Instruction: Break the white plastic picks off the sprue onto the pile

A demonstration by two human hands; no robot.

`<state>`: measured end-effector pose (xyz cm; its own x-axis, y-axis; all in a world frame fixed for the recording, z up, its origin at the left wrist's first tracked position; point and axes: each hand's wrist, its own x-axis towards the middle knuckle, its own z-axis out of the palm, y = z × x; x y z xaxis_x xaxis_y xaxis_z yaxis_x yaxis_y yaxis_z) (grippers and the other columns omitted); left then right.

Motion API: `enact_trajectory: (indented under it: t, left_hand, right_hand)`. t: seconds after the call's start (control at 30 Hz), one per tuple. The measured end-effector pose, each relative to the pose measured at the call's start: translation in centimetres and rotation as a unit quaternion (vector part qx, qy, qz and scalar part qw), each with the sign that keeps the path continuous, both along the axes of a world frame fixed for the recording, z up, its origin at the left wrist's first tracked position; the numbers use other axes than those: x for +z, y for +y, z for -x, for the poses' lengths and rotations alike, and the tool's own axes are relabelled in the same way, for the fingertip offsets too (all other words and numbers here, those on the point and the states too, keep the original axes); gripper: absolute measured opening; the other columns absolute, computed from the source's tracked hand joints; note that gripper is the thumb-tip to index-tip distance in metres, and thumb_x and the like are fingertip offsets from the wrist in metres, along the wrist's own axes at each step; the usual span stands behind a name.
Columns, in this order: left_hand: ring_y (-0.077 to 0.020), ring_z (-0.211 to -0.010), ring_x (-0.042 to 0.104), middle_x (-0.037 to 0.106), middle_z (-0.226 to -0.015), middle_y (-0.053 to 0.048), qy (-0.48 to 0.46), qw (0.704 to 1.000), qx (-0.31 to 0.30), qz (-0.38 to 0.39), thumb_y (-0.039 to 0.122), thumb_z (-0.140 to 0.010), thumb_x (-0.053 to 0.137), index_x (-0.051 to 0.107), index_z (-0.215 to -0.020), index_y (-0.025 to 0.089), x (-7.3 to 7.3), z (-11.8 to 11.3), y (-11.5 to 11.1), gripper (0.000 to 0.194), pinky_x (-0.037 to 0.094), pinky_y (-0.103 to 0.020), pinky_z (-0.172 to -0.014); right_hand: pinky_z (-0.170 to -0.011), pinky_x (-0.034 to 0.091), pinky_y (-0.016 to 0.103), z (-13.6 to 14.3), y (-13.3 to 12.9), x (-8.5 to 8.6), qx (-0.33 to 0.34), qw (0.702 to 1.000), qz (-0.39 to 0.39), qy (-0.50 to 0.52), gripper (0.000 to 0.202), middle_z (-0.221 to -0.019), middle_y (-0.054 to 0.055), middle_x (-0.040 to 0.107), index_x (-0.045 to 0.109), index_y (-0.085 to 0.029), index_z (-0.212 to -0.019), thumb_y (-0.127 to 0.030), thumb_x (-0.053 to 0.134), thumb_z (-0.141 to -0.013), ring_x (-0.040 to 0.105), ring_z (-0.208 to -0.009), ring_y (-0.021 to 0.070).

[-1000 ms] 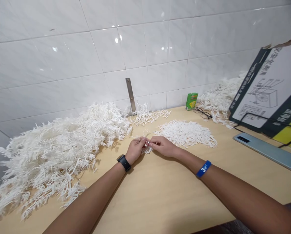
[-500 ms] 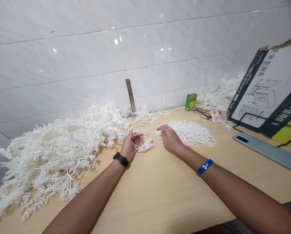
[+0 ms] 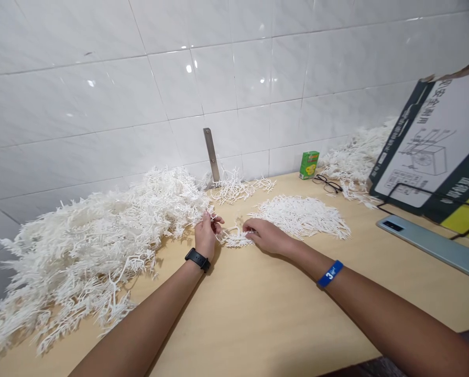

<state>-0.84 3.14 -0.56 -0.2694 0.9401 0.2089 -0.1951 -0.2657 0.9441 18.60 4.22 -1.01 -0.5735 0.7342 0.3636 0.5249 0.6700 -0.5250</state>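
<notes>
A white plastic branch (image 3: 233, 239) with small forked sprigs lies low over the table, between my two hands. My left hand (image 3: 206, 233), with a black watch band at the wrist, is closed on its stem end, thumb against fingers. At the branch's right end, my right hand (image 3: 266, 235) has its fingers curled together on the sprigs. Just behind the right hand spreads a flat heap of small white plastic pieces (image 3: 303, 215). A large tangled pile of white plastic branches (image 3: 112, 235) reaches close to my left hand.
Bare-looking white stems (image 3: 234, 188) lie by a metal bracket (image 3: 211, 156) at the tiled wall. Further right are a small green box (image 3: 308, 165), black glasses (image 3: 327, 184), another white pile (image 3: 356, 157), a phone (image 3: 434, 246) and a large carton (image 3: 415, 152).
My right hand has come left and nearer, from the heap of small pieces to the branch, and closed on its sprigs. My left hand stays nearly in place with the stem.
</notes>
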Motion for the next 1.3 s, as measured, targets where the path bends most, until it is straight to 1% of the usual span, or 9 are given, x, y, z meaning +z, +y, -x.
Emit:
enact_trajectory:
  t: [0.07,0.17,0.4,0.77,0.87,1.03,1.13,1.23,1.3]
  left_hand:
    - [-0.0058,-0.045,0.041,0.059,-0.066,-0.001,0.005,0.999,0.035,-0.001,0.061,-0.084,0.051,0.053,-0.074,0.016,0.0,0.1,0.2,0.046,0.033,-0.022,-0.046]
    - [-0.006,-0.047,0.043,0.055,-0.064,0.001,-0.013,0.999,0.05,0.011,0.061,-0.081,0.055,0.052,-0.075,0.016,0.1,0.2,0.3,0.045,0.031,-0.021,-0.044]
    - [-0.0049,-0.04,0.031,0.041,-0.047,0.006,0.045,0.999,0.025,0.017,0.058,-0.081,0.054,0.054,-0.071,0.015,0.0,0.0,0.1,0.044,0.022,-0.019,-0.04]
    - [-0.0052,-0.041,0.031,0.039,-0.047,0.006,0.053,0.998,0.013,0.02,0.049,-0.08,0.057,0.055,-0.07,0.015,0.0,0.0,0.2,0.036,0.023,-0.018,-0.04]
    - [-0.0051,-0.044,0.037,0.047,-0.055,0.004,0.043,0.999,0.001,0.017,0.047,-0.079,0.057,0.055,-0.074,0.015,0.1,-0.1,0.0,0.032,0.026,-0.017,-0.041]
    - [-0.0045,-0.045,0.041,0.058,-0.075,0.003,0.06,0.998,0.016,0.01,0.044,-0.083,0.055,0.053,-0.105,0.021,0.2,0.1,0.0,0.032,0.032,-0.017,-0.042]
    - [-0.0062,-0.055,0.05,0.06,-0.087,0.001,0.068,0.995,0.069,0.002,0.04,-0.083,0.057,0.048,-0.113,0.023,-0.1,0.3,0.3,0.036,0.041,-0.019,-0.05]
    - [-0.0102,-0.075,0.057,0.059,-0.1,-0.002,0.104,0.984,0.144,-0.022,0.034,-0.08,0.061,0.043,-0.119,0.025,-0.6,0.6,0.8,0.043,0.049,-0.024,-0.069]
    - [-0.0138,-0.089,0.057,0.056,-0.112,-0.005,0.145,0.972,0.184,-0.028,0.029,-0.077,0.064,0.04,-0.122,0.026,-0.8,0.8,1.1,0.052,0.049,-0.031,-0.082]
  right_hand:
    - [-0.07,0.036,0.028,-0.3,0.1,0.2,-0.019,1.0,-0.017,0.004,0.01,-0.084,0.005,0.06,0.057,-0.018,-0.084,-0.014,0.048,-0.084,0.05,-0.079,0.0176]
    - [-0.069,0.034,0.028,-0.7,0.3,0.3,-0.05,0.997,-0.039,0.041,0.008,-0.081,0.004,0.056,0.052,-0.019,-0.081,-0.014,0.046,-0.083,0.047,-0.078,0.0176]
    - [-0.066,0.034,0.029,-1.1,0.7,0.2,-0.135,0.976,-0.046,0.167,0.018,-0.075,0.002,0.051,0.049,-0.019,-0.076,-0.009,0.035,-0.08,0.045,-0.071,0.0168]
    - [-0.067,0.035,0.028,-1.1,0.5,0.9,-0.192,0.939,-0.081,0.274,0.016,-0.078,0.003,0.052,0.049,-0.02,-0.083,-0.015,0.034,-0.086,0.047,-0.073,0.0172]
    - [-0.068,0.035,0.028,-1.1,0.5,0.7,-0.199,0.934,-0.073,0.287,0.015,-0.079,0.002,0.052,0.049,-0.02,-0.084,-0.016,0.035,-0.087,0.047,-0.072,0.0166]
    - [-0.067,0.035,0.029,-1.3,0.9,0.6,-0.224,0.918,-0.048,0.323,0.016,-0.077,0.002,0.052,0.051,-0.021,-0.085,-0.017,0.035,-0.086,0.047,-0.073,0.0171]
    - [-0.066,0.036,0.029,-1.4,1.1,0.5,-0.222,0.916,-0.03,0.334,0.016,-0.077,0.003,0.052,0.053,-0.021,-0.085,-0.02,0.037,-0.085,0.047,-0.073,0.0177]
    - [-0.063,0.037,0.028,-1.4,1.4,0.1,-0.214,0.909,-0.009,0.356,0.016,-0.076,0.003,0.051,0.055,-0.021,-0.084,-0.023,0.039,-0.084,0.047,-0.072,0.0176]
    - [-0.062,0.038,0.028,-1.4,1.6,-0.2,-0.22,0.899,0.008,0.379,0.016,-0.076,0.003,0.051,0.056,-0.022,-0.084,-0.025,0.041,-0.083,0.046,-0.071,0.017]
